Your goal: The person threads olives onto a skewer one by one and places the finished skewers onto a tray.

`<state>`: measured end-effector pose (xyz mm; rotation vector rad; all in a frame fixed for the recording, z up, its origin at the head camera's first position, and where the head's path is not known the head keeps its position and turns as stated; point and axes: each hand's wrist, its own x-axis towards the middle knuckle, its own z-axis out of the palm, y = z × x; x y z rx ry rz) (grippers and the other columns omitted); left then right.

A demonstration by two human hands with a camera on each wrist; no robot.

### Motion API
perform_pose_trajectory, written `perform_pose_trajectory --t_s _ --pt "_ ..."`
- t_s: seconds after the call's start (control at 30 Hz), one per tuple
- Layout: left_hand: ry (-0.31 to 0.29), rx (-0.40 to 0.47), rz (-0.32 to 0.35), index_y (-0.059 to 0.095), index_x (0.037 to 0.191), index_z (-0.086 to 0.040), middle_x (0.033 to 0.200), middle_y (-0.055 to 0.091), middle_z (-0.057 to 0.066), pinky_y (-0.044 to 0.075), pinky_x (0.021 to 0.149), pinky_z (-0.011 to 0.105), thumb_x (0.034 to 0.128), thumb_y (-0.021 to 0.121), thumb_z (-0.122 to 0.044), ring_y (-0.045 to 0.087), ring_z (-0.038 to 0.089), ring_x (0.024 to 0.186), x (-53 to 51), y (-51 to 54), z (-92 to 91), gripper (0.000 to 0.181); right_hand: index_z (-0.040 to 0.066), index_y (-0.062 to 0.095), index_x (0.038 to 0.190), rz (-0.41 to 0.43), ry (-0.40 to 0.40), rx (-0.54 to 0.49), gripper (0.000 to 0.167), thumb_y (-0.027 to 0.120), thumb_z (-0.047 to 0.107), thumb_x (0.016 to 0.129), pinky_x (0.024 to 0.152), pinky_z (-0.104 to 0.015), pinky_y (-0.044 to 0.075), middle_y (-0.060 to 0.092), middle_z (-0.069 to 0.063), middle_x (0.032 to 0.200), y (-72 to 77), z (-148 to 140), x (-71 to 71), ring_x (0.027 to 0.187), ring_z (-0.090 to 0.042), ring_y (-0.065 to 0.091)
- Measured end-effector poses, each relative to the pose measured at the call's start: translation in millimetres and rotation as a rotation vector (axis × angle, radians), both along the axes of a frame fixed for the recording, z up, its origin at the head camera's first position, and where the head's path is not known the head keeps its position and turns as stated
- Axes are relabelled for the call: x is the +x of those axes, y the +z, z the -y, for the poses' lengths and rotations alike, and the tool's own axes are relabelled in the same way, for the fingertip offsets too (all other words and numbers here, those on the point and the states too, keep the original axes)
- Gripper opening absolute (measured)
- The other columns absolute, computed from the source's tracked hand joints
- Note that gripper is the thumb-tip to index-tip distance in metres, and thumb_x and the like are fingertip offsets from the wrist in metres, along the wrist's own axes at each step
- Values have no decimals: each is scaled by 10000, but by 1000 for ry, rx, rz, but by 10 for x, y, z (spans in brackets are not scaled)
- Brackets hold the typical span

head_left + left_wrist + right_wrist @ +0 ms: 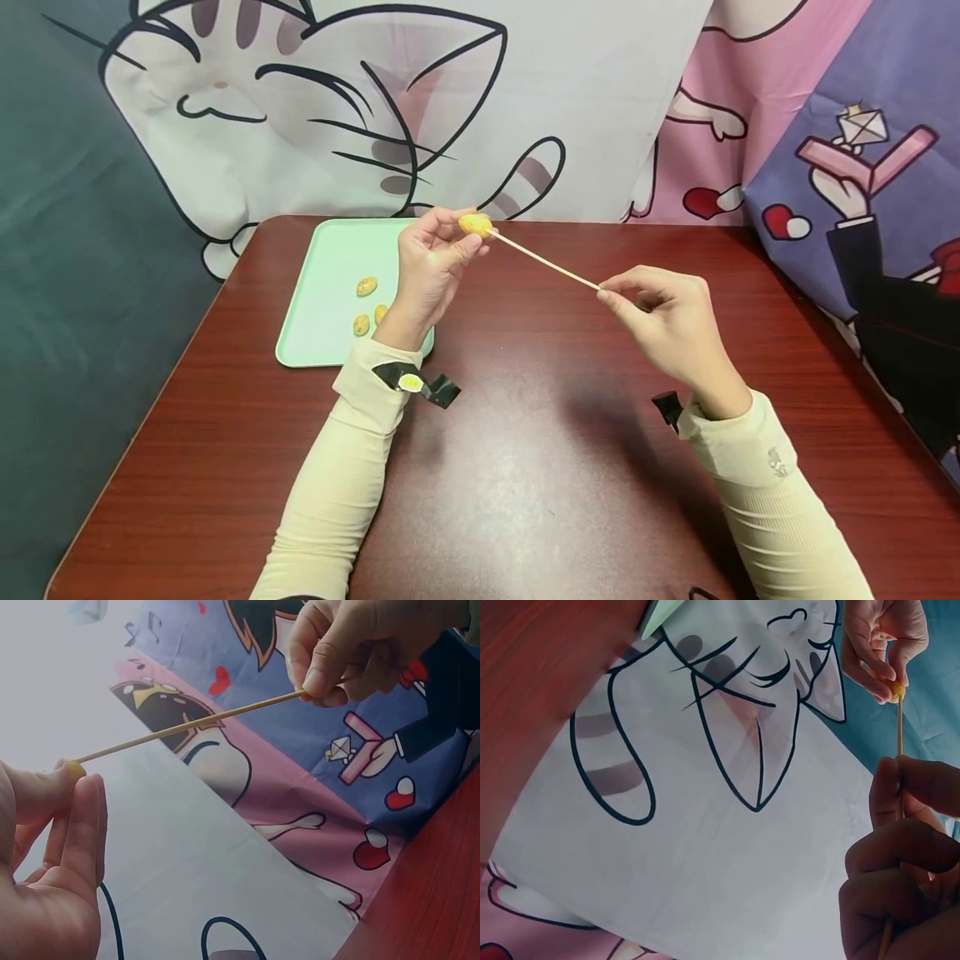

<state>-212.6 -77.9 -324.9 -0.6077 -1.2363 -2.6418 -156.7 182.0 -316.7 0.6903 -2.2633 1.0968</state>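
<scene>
My left hand (435,262) pinches a small yellow, egg-shaped piece (475,224) between thumb and fingers, raised above the far side of the table. A thin wooden skewer (546,262) runs from that piece to my right hand (678,329), whose thumb and fingertips pinch it. One end meets the yellow piece; how deep it goes inside is hidden. In the right wrist view, the skewer (900,731) passes through the right hand's curled fingers and its rear end shows below them. The left thumb and fingers cover most of the yellow piece (75,770) in the left wrist view.
A pale green tray (315,317) lies at the table's back left, partly behind the left hand. It bears three similar yellow pieces (366,287). Beneath is a dark red wooden table (510,467). Cartoon-printed cloth (600,100) hangs along the back and right.
</scene>
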Motion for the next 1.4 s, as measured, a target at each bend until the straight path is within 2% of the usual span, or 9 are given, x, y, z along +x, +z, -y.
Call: perform_pose_trajectory --t_s 0.43,0.7,0.93,1.4 --pt "4 17 13 672 823 -93 925 687 73 593 697 220 830 455 331 708 178 784 -2 6 6 476 61 757 827 46 4 -17 134 771 -70 800 372 -191 238 447 45 478 -30 8 -58 392 -11 305" --pt "-19 39 36 672 798 -97 925 694 55 596 721 231 830 452 336 713 175 782 28 -24 -116 487 18 746 824 -2 18 -37 133 759 -109 789 379 -211 221 418 41 484 -37 45 -68 410 -40 289" --pt "1 8 35 636 789 -91 942 698 40 596 705 230 815 475 341 704 147 789 63 -44 -210 461 33 751 828 7 25 -45 138 762 -100 794 380 -217 216 434 48 514 -28 64 -63 409 -51 275" --pt "22 -13 34 608 774 -88 940 690 46 600 694 235 802 495 341 709 148 786 77 -72 -254 445 71 764 849 29 31 -34 123 769 -47 815 367 -203 211 445 34 497 -17 92 -100 405 -14 281"
